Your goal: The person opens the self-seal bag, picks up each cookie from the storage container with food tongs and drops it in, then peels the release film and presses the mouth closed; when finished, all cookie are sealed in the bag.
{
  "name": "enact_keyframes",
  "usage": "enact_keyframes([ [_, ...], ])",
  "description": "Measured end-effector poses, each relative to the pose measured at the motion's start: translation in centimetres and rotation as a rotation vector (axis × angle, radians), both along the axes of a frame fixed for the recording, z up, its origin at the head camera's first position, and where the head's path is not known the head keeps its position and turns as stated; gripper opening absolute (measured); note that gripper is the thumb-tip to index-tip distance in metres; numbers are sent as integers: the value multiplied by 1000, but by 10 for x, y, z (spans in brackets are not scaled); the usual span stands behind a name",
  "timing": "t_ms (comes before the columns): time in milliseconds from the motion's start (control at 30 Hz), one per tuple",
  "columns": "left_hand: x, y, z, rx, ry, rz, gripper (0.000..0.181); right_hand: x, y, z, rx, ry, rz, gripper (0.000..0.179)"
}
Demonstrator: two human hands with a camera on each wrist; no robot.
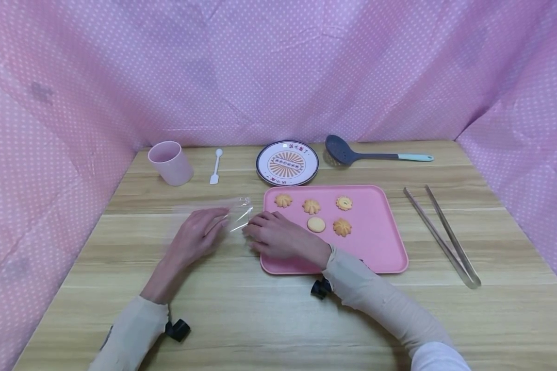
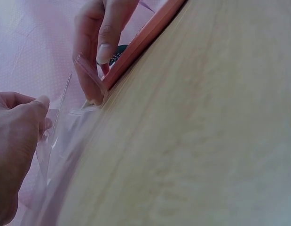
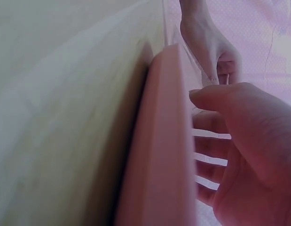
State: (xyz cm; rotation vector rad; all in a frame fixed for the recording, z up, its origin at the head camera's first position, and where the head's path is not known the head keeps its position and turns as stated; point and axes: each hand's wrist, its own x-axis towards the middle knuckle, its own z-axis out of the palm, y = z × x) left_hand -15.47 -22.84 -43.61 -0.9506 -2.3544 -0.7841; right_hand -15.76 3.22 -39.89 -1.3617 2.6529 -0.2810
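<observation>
A clear plastic bag (image 1: 241, 214) lies between the two hands, left of the pink tray (image 1: 376, 260). My left hand (image 1: 198, 234) pinches one edge of it between thumb and fingers. In the left wrist view the bag's mouth stands partly apart, its film (image 2: 60, 127) hanging beside the left fingertips. My right hand (image 1: 280, 238) is at the other side of the mouth, over the tray's left rim. Its fingers touch the bag's edge, with the thumb apart from them. Several cookies (image 1: 316, 224) sit on the tray, beyond the right hand.
Behind the tray stands a patterned plate (image 1: 286, 163), with a slotted spoon (image 1: 341, 149) to its right. Metal tongs (image 1: 445, 239) lie right of the tray. At the back left are a pink cup (image 1: 174, 167) and a small white spatula (image 1: 216, 167). A dotted pink curtain (image 1: 278, 67) borders the table.
</observation>
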Motion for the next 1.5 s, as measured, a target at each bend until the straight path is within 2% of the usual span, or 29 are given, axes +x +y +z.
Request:
enact_keyframes([
  [233, 0, 1, -1, -5, 4, -14, 32, 0, 5, 1, -38, -22, -16, 45],
  [367, -1, 1, -2, -10, 17, -31, 33, 0, 11, 4, -83, 1, -9, 43],
  [567, -2, 2, -2, -22, 26, -40, 33, 3, 34, 8, -155, 19, -40, 41],
  [867, -3, 3, -2, -27, 38, -64, 34, 13, 94, 8, -242, -4, -175, 39],
  [1167, -4, 2, -1, -54, 7, -50, 34, 27, 165, 6, -319, 75, -324, 38],
  [1300, -4, 2, 0, -61, 5, -50, 33, 32, 200, 7, -342, 83, -412, 40],
  [1500, -5, 2, -1, -63, 16, -60, 31, 43, 247, 7, -409, 141, -507, 36],
])
